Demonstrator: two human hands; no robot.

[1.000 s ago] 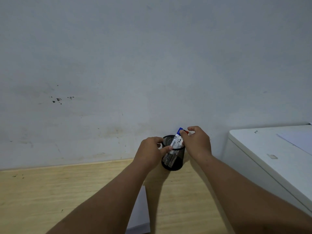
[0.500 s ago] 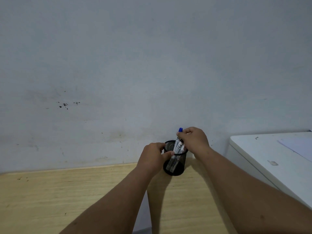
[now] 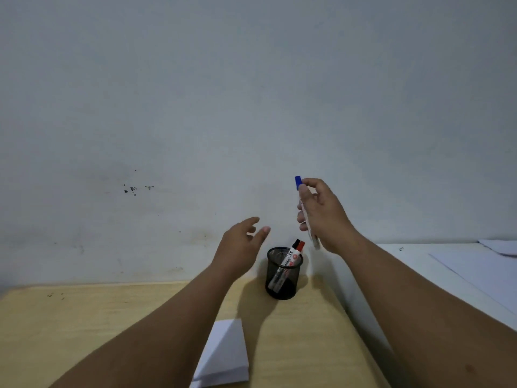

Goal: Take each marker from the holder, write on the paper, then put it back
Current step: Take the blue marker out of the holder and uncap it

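Observation:
A black mesh holder (image 3: 282,287) stands on the wooden desk near the wall, with a black-capped and a red-capped marker (image 3: 297,249) leaning in it. My right hand (image 3: 324,217) is raised above and right of the holder, shut on a white marker with a blue cap (image 3: 298,182), cap end up. My left hand (image 3: 242,246) hovers just left of the holder, fingers spread, touching nothing. A stack of white paper (image 3: 226,354) lies on the desk nearer to me, partly under my left forearm.
The wooden desk (image 3: 84,326) ends at a grey wall (image 3: 251,107) right behind the holder. A white cabinet (image 3: 447,275) adjoins the desk on the right, with paper sheets (image 3: 486,267) on top.
My right hand has lifted the blue-capped marker up out of the holder. My left hand has let go of the holder and opened.

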